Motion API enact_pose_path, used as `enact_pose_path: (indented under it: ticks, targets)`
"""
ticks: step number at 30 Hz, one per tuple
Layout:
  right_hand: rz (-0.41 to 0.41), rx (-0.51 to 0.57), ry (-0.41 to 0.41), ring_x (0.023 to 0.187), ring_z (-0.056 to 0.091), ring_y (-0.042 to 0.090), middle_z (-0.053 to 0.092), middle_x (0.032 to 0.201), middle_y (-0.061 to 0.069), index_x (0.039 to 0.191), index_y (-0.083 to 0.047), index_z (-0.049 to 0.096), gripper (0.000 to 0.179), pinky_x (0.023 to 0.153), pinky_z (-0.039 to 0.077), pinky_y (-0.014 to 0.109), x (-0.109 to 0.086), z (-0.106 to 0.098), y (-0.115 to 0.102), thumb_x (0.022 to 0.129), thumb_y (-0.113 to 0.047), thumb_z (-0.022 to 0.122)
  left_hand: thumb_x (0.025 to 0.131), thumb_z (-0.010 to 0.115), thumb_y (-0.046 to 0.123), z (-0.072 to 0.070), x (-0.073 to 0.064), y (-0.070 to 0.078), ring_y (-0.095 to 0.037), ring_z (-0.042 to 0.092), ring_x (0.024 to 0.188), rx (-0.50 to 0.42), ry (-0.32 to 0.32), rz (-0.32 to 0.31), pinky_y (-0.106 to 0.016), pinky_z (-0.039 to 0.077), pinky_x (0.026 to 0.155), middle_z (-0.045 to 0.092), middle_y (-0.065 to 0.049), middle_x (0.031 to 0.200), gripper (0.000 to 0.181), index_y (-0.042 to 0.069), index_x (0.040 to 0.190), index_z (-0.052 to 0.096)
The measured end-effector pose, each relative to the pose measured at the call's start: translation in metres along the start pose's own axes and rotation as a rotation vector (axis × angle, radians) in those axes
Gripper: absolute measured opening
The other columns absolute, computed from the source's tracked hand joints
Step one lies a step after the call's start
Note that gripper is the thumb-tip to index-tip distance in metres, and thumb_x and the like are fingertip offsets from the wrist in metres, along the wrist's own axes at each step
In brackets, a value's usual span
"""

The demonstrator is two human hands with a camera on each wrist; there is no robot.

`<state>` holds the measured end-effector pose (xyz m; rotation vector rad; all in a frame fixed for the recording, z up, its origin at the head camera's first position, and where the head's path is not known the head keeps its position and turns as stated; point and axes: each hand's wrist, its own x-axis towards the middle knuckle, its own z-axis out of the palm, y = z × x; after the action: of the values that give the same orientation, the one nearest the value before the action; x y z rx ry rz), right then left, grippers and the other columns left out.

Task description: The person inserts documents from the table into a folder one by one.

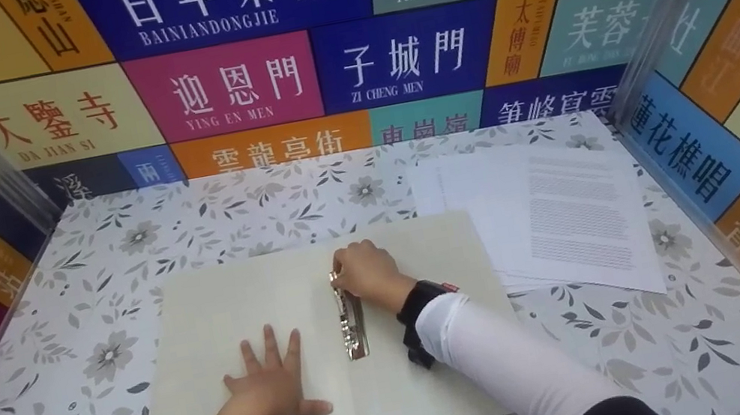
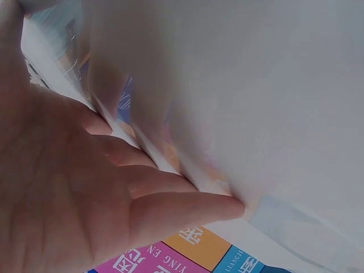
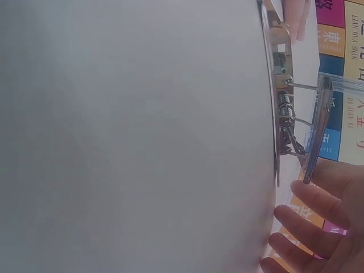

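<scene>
An open cream folder lies on the table with a metal spring clip fixed just right of its fold. My right hand is at the clip's far end, thumb and index finger pinching it. In the right wrist view the clip's bar stands raised off its base on thin wires, its end between thumb and forefinger, and a coiled spring shows. My left hand rests flat with spread fingers on the folder's left cover; the left wrist view shows its straight fingers against that cover.
Sheets of white paper, some printed, lie at the right, partly under the folder's far right corner. A flower-patterned cloth covers the table. Colourful panels with Chinese characters stand behind and on both sides.
</scene>
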<state>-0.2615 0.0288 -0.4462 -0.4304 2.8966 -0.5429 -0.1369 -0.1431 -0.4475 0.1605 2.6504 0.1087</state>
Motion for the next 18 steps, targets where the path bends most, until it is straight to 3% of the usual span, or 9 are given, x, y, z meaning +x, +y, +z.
enact_pose_path:
  ticks: [18]
  targets:
    - [0.030, 0.024, -0.046, 0.099, 0.057, 0.026, 0.061, 0.106, 0.012, 0.109, -0.004, 0.067, 0.035, 0.085, 0.051, 0.038, -0.006, -0.009, 0.014, 0.094, -0.035, 0.059, 0.066, 0.068, 0.072, 0.004, 0.002, -0.003, -0.065, 0.003, 0.136, -0.011, 0.000, 0.016, -0.084, 0.021, 0.094, -0.002, -0.033, 0.157, 0.124, 0.006, 0.155, 0.013]
